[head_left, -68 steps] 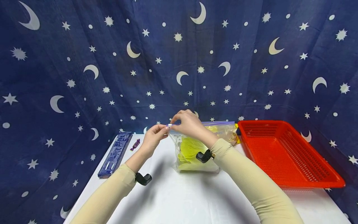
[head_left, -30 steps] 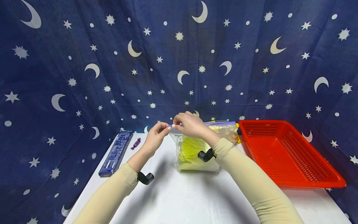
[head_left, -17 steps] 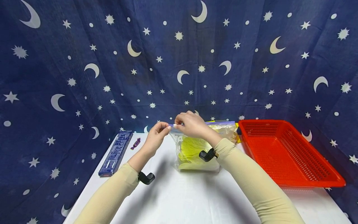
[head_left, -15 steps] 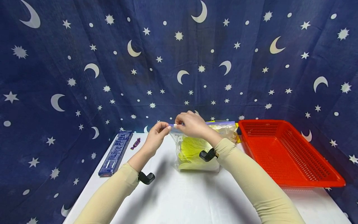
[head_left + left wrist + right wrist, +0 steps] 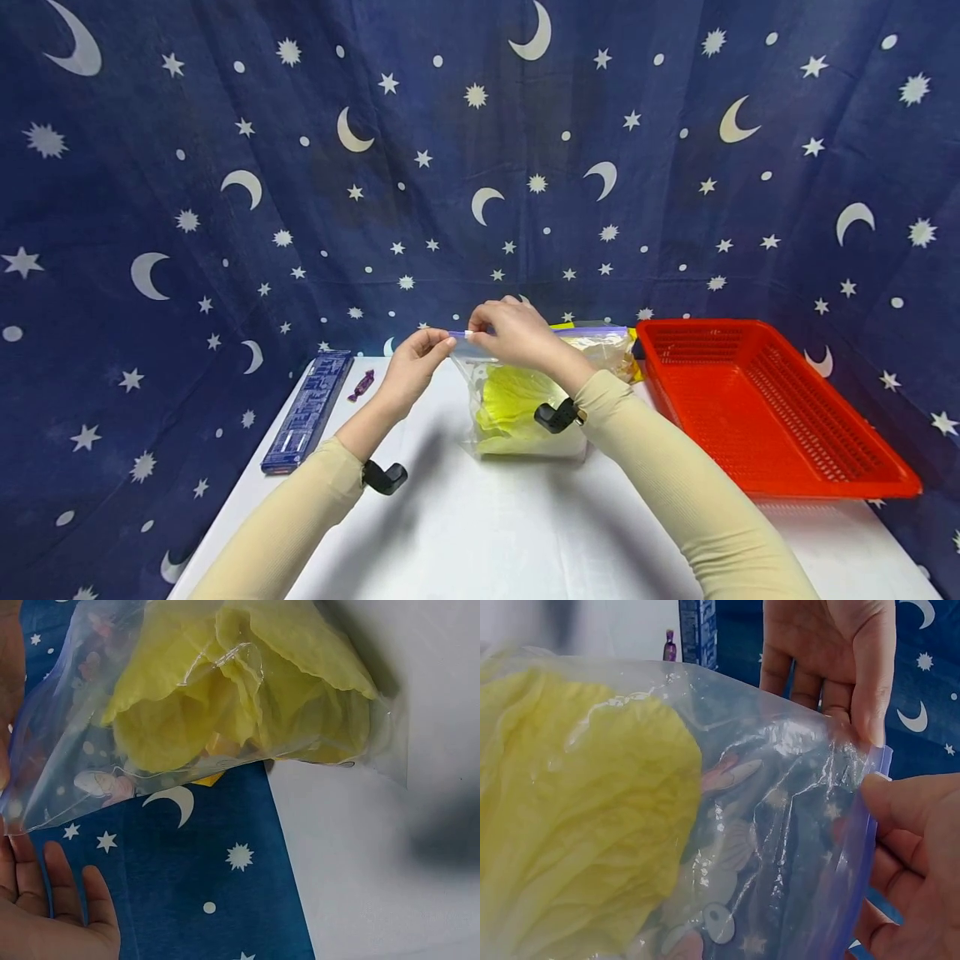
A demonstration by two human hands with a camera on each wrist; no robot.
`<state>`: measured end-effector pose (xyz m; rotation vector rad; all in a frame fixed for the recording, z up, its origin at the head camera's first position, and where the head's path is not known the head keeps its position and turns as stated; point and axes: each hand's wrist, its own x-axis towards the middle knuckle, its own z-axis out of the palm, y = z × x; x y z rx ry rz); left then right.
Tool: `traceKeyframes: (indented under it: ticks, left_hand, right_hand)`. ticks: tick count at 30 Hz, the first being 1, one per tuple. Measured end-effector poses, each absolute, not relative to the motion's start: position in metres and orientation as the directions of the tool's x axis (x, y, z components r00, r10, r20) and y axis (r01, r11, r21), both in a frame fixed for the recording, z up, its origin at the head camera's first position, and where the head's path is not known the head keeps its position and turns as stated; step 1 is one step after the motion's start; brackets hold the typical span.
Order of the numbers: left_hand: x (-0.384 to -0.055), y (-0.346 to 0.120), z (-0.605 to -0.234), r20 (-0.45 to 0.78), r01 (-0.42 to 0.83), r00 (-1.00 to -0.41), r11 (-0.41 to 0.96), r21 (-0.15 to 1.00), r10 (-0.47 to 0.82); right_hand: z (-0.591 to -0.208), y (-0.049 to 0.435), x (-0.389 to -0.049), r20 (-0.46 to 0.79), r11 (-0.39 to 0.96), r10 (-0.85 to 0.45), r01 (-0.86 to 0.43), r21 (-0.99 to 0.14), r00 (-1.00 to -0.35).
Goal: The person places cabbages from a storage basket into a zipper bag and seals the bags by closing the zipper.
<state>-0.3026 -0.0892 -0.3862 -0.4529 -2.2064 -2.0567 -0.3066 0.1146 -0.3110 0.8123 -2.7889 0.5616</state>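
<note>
A clear zip bag point(image 5: 757, 795) with a purple zip strip stands on the table, holding pale yellow-green cabbage leaves point(image 5: 513, 400). At its upper left corner, my left hand point(image 5: 411, 371) pinches the end of the strip between thumb and index finger. My right hand point(image 5: 516, 335) pinches the small white slider point(image 5: 469, 334) on the strip, just right of the left fingertips. In the right wrist view, the right thumb and the left thumb are close together at the strip. The left wrist view shows the left hand's other fingers loosely bent below the bag corner.
To the right stands a red plastic basket point(image 5: 757, 417). A yellow packet point(image 5: 637, 354) shows behind the bag. On the left lie a long blue box point(image 5: 309, 412) and a purple wrapped candy point(image 5: 362, 385). A starry blue curtain point(image 5: 480, 125) hangs behind the white table point(image 5: 480, 525).
The right hand and the slider have shifted slightly rightward along the strip, and more purple zip shows between the hands. The left hand keeps its hold on the corner.
</note>
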Motion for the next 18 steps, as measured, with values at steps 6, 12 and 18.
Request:
traceKeyframes:
  ticks: [6, 12, 18]
  left_hand:
    - [-0.3022, -0.0886, -0.3843, 0.27, 0.283, -0.95, 0.065, 0.957, 0.156]
    - [-0.3019, -0.0867, -0.3841, 0.274, 0.281, -0.953, 0.04, 0.959, 0.131]
    - [-0.3013, -0.0861, -0.3846, 0.276, 0.283, -0.955, 0.049, 0.958, 0.112]
  right_hand:
    - [-0.3109, 0.112, -0.3069, 0.282, 0.78, -0.464, -0.538, -0.318, -0.84]
    - [-0.3112, 0.1085, -0.3071, 0.288, 0.771, -0.456, -0.536, -0.345, -0.842]
    - [-0.3119, 0.1075, -0.3073, 0.304, 0.77, -0.455, -0.541, -0.338, -0.837]
